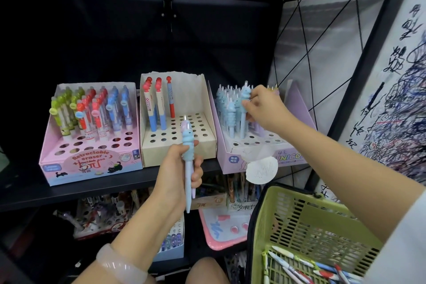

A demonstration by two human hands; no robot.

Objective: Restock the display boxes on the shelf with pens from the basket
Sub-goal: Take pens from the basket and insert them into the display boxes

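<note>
My left hand grips two unicorn pens upright, tips down, before the shelf, while my right hand pinches a blue pen standing vertically in the purple box.

The green basket is cut off by the bottom edge. The right hand hides the unicorn box's back-right pens. Lower-shelf labels are unreadable.

The left hand is up near the middle, fingers curled tight. The right hand reaches out toward 1 o'clock, fingertips pinching.
</note>
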